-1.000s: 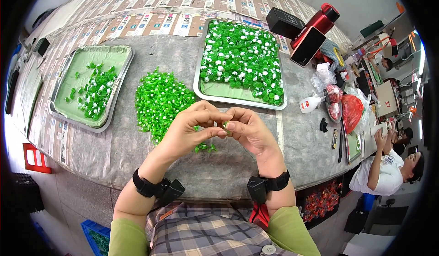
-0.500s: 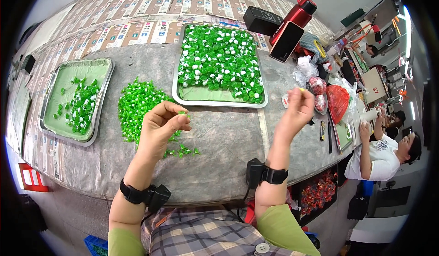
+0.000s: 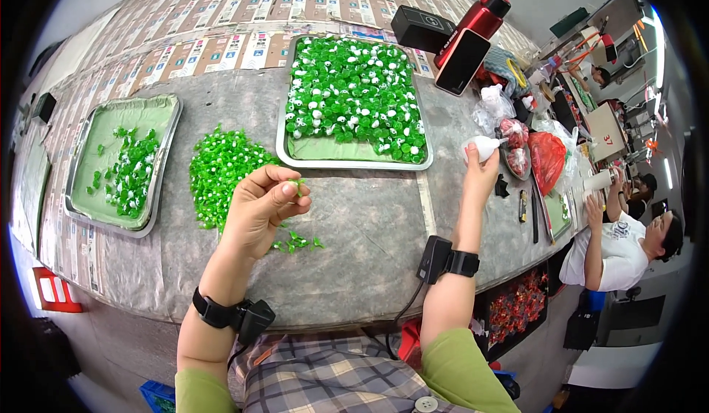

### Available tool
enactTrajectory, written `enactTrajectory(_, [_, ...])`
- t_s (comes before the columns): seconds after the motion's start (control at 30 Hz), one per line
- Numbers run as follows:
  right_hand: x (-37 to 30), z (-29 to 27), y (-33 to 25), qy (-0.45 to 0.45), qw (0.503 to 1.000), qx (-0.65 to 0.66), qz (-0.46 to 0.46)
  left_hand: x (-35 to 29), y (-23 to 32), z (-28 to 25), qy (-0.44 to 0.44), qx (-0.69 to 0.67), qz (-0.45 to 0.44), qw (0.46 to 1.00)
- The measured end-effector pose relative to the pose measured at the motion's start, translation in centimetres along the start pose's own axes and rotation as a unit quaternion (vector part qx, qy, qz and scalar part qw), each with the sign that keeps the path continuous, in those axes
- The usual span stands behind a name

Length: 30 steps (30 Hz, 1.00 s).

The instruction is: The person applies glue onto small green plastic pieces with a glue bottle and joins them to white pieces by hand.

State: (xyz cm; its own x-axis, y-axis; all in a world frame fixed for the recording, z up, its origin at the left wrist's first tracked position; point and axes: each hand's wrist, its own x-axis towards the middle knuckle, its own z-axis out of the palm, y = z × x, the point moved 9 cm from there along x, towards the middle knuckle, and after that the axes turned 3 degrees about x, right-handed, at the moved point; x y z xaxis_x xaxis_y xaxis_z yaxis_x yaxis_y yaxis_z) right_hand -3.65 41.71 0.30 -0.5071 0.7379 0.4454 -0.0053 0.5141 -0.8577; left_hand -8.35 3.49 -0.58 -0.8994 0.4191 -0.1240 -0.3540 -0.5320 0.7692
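Observation:
Between the thumb and fingertips of my left hand (image 3: 258, 210) is a small green plastic piece (image 3: 298, 183). My right hand (image 3: 480, 178) grips a small white squeeze bottle (image 3: 484, 147) with a thin nozzle that points to the right. A heap of bright green pieces (image 3: 229, 169) lies just beyond my left hand, and a few loose ones (image 3: 297, 242) rest beside it. Past the hands stands a metal tray (image 3: 354, 164) full of green pieces with white eyeball-like balls. At the left, a second tray (image 3: 88, 199) holds fewer such pieces.
At the back right are a red bottle (image 3: 476, 22), a phone (image 3: 463, 60) and a black box (image 3: 422, 28). Plastic bags (image 3: 546, 160), a marker-like stick (image 3: 523, 206) and a dark rod (image 3: 535, 214) lie to the right. Another person (image 3: 613, 247) sits at the far right.
My right hand now holds the white squeeze bottle upright in view; before, its fingers were pinched at a small yellow tip. My left hand keeps its green piece, turned slightly.

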Motion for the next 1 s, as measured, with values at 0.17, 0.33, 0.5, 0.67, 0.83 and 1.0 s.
enactTrajectory(0.17, [-4.5,3.1,-9.9,-0.078,0.968,0.236,0.035,-0.2,-0.7,0.0,-0.006,-0.016,-0.040,0.999])
enactTrajectory(0.33, [-8.0,4.2,-14.5,-0.152,0.934,0.323,-0.018,-0.1,-1.3,0.1,-0.021,-0.051,-0.055,0.997])
enactTrajectory(0.5, [-10.2,4.8,-17.4,-0.198,0.909,0.361,-0.067,0.0,-1.4,0.3,-0.010,-0.034,-0.065,0.997])
enactTrajectory(0.67, [-11.9,5.0,-18.9,-0.219,0.908,0.341,-0.102,0.0,-1.6,0.1,-0.018,-0.026,-0.063,0.997])
enactTrajectory(0.83, [-12.2,5.2,-19.4,-0.233,0.918,0.289,-0.142,0.0,-1.7,0.2,-0.018,-0.022,-0.067,0.997])
enactTrajectory(1.0, [-12.4,5.3,-19.6,-0.241,0.918,0.277,-0.148,0.0,-1.7,0.3,-0.017,-0.019,-0.071,0.997])
